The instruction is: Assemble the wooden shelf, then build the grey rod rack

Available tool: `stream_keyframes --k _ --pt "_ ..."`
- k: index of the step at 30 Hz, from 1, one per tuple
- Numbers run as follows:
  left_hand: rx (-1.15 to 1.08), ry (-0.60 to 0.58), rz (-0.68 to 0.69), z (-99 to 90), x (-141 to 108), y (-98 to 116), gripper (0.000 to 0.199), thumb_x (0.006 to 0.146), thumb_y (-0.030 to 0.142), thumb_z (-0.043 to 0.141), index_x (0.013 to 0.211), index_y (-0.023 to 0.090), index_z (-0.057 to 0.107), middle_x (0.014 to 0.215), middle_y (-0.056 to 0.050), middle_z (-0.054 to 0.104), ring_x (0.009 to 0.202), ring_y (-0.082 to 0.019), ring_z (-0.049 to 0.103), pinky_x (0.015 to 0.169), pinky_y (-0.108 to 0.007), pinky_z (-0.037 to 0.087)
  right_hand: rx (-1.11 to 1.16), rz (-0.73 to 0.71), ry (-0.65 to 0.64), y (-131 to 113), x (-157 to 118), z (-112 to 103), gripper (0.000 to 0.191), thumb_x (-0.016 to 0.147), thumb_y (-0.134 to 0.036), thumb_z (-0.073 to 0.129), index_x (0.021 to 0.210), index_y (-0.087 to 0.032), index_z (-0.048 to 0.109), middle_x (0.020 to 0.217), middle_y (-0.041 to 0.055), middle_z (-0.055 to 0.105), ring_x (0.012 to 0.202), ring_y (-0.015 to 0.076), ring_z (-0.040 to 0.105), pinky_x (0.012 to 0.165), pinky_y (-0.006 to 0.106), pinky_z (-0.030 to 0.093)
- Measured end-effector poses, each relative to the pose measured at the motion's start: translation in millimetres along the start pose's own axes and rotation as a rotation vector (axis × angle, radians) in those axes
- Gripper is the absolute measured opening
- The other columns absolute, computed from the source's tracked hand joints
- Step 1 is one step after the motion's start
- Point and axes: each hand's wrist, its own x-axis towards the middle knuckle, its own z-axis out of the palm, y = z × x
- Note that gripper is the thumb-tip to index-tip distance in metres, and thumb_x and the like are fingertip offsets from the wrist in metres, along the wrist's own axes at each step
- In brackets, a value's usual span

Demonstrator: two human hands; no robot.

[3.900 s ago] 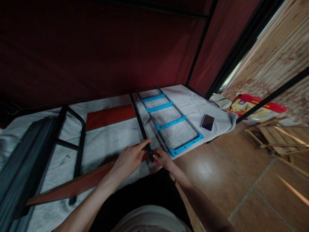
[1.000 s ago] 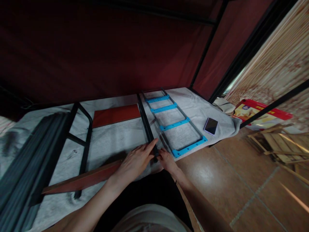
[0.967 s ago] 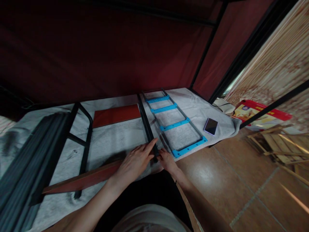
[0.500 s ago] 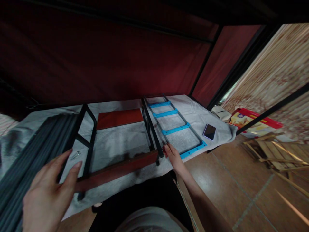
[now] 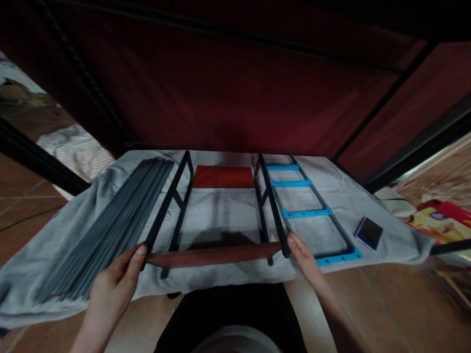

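Observation:
A black metal rack frame (image 5: 164, 212) stands on the grey cloth, its two side pieces joined by reddish-brown boards. One board (image 5: 221, 256) spans the near end; the other board (image 5: 222, 177) is at the far end. My left hand (image 5: 119, 279) is closed on the near corner of the left side piece, thumb on top. At the near end of the right side piece, my right hand (image 5: 301, 250) pinches the corner from outside. Just right of the rack lies a ladder-like assembly of grey tubes with blue connectors (image 5: 307, 214).
A bundle of grey tubes (image 5: 110, 228) lies left on the grey cloth (image 5: 22, 289). Small metal bits (image 5: 168, 214) rest beside the rack. A phone (image 5: 369, 233) is at the right. Dark red fabric (image 5: 235, 98) with black bars rises behind; a red-and-yellow box (image 5: 441, 220) sits far right.
My view has swung left. My left hand, open beside the rack before, is now closed on its left corner. My right hand stays at the right corner.

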Motion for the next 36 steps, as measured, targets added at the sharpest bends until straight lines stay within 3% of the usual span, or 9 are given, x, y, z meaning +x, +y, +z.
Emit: stream_keyframes --k 5,12,16,20,29,36 --pt "-0.122 -0.032 -0.092 1.6 -12 -6 0.045 0.085 0.059 0.045 0.09 0.022 0.07 0.098 -0.005 0.076 0.1 -0.027 0.069 0.093 -0.038 0.054 0.036 0.153 0.126 8 -4 1 0.048 0.08 -0.066 0.058 0.097 -0.024 0.071 0.093 0.006 0.071 0.098 0.0257 0.064 0.087 0.038 0.053" --pt "-0.13 -0.023 -0.112 0.9 -18 2 0.043 0.086 0.056 0.046 0.097 0.021 0.069 0.104 -0.006 0.074 0.105 -0.026 0.066 0.098 -0.036 0.049 0.049 0.186 -0.021 -1 -4 -3 0.043 0.082 -0.067 0.054 0.074 -0.026 0.066 0.072 0.0035 0.065 0.077 0.0241 0.062 0.072 0.035 0.053" --pt "-0.276 -0.07 -0.184 -1.1 -13 -8 0.042 0.083 0.059 0.051 0.092 0.023 0.07 0.099 -0.003 0.074 0.103 -0.025 0.066 0.098 -0.035 0.049 0.01 0.235 0.061 -2 -7 -2 0.042 0.082 -0.066 0.054 0.08 -0.025 0.064 0.082 0.004 0.065 0.081 0.0233 0.06 0.071 0.032 0.051" --pt "-0.513 -0.107 -0.288 0.2 -8 -27 0.044 0.076 0.062 0.062 0.092 0.022 0.07 0.093 -0.002 0.073 0.095 -0.023 0.065 0.087 -0.03 0.052 -0.046 0.105 0.018 -1 -5 -3 0.034 0.088 -0.058 0.051 0.085 -0.025 0.06 0.085 0.0016 0.061 0.084 0.0198 0.057 0.075 0.027 0.047" --pt "-0.641 -0.118 -0.233 6.8 -9 -45 0.036 0.077 0.055 0.067 0.09 0.022 0.066 0.083 0.001 0.064 0.087 -0.017 0.056 0.08 -0.022 0.044 -0.156 -0.012 -0.087 -13 -13 -10 0.03 0.096 -0.049 0.042 0.085 -0.024 0.055 0.077 -0.0008 0.054 0.074 0.0163 0.054 0.068 0.023 0.046" --pt "-0.663 -0.054 -0.167 16.6 -9 -49 0.034 0.079 0.057 0.065 0.086 0.024 0.061 0.079 0.003 0.058 0.081 -0.016 0.051 0.076 -0.022 0.042 -0.181 0.005 -0.003 -13 -10 -5 0.036 0.093 -0.055 0.044 0.079 -0.024 0.056 0.072 -0.0004 0.055 0.07 0.0174 0.055 0.065 0.025 0.049"
